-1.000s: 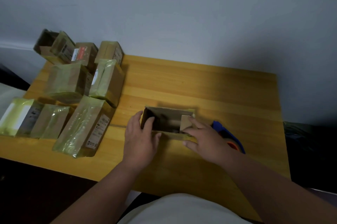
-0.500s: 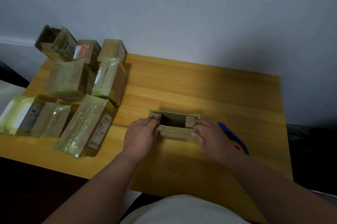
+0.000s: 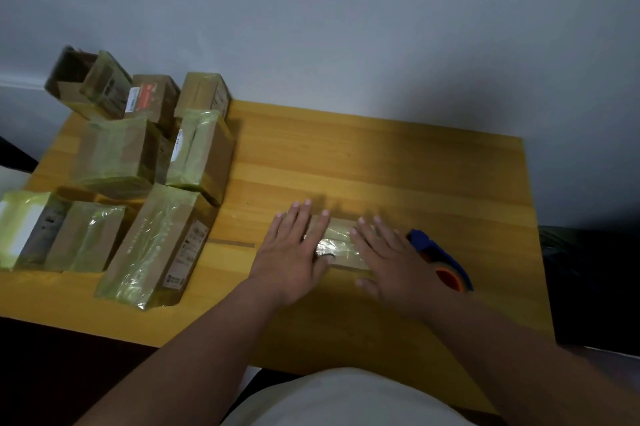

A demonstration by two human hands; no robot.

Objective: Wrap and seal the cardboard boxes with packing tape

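Observation:
A small cardboard box (image 3: 337, 245) with glossy tape on it lies on the wooden table (image 3: 381, 166), near its front middle. My left hand (image 3: 294, 245) lies flat on the box's left part with straight fingers. My right hand (image 3: 384, 252) presses flat on its right part. Both hands cover most of the box, and its flaps are down. A blue tape dispenser (image 3: 441, 261) with an orange roll sits just right of my right hand, touching neither hand.
Several taped cardboard boxes (image 3: 156, 245) are piled on the table's left side, reaching the back left corner. A grey wall runs behind the table. The floor beside the table is dark on the right and at the front left.
The box stood with its open end up while my fingers folded the flaps in. Now the flaps are shut and both hands lie flat on top of the box.

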